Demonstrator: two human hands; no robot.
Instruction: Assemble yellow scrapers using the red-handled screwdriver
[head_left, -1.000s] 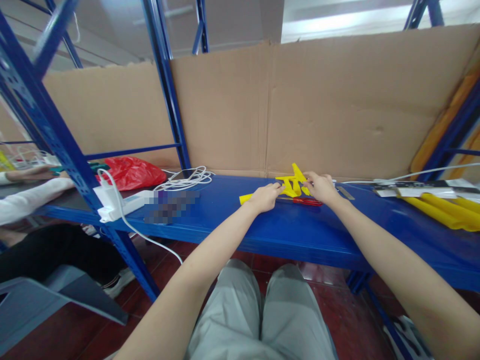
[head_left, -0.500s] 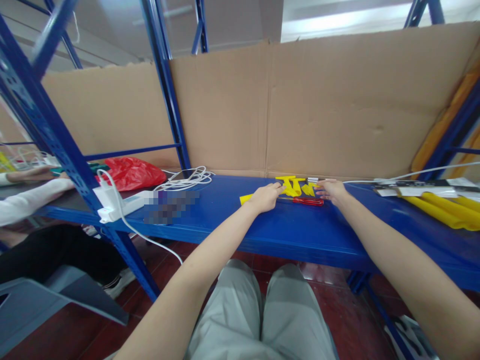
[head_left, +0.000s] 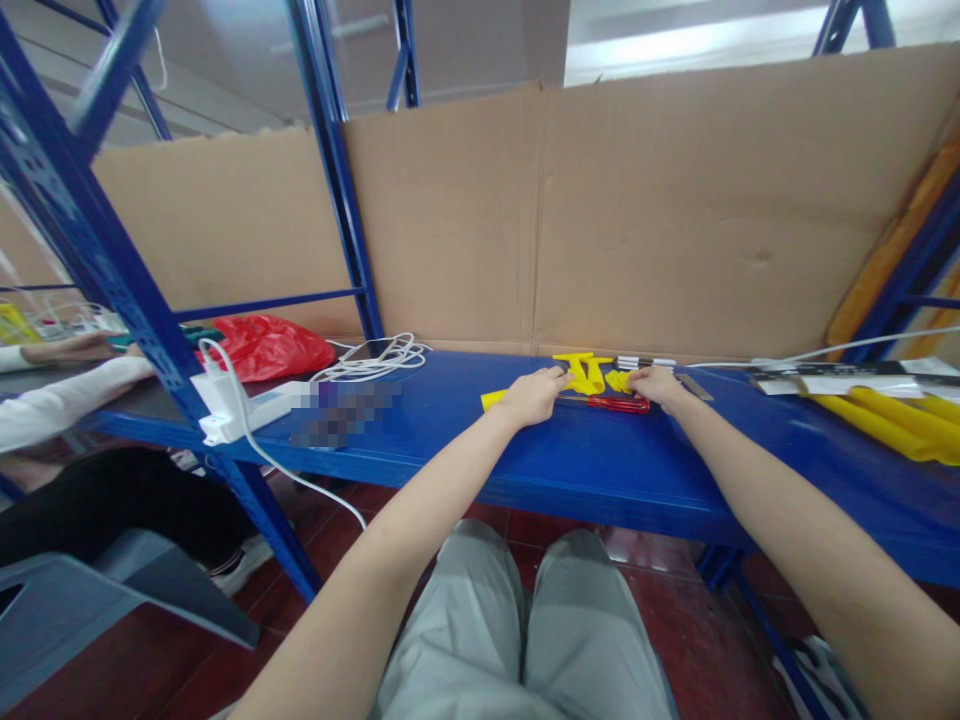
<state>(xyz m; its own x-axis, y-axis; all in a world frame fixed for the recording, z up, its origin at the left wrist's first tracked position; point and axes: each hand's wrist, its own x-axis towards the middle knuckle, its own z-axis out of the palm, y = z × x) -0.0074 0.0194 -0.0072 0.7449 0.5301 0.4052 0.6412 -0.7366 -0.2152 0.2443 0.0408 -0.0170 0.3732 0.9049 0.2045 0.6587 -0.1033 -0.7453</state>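
Observation:
My left hand rests palm down on the blue shelf, its fingers closed at the left edge of a bent yellow strip; anything under them is hidden. A bit of yellow sticks out left of that hand. My right hand has its fingers pinched at the right end of a small crinkled yellow piece. In front of these pieces lies a screwdriver-like tool with a red handle, its thin shaft running toward my left hand. Black-and-white small items lie behind, and a flat greyish piece is right of my right hand.
Yellow rolled sheets lie at the right of the blue shelf. A white power strip, coiled white cable and red plastic bag are at left. Cardboard stands behind. Another person's sleeve shows beyond the post.
My right hand has moved slightly left and its fingers have closed at the small yellow piece, which now looks crinkled. The flat greyish piece has come into sight. My left hand stays about where it was.

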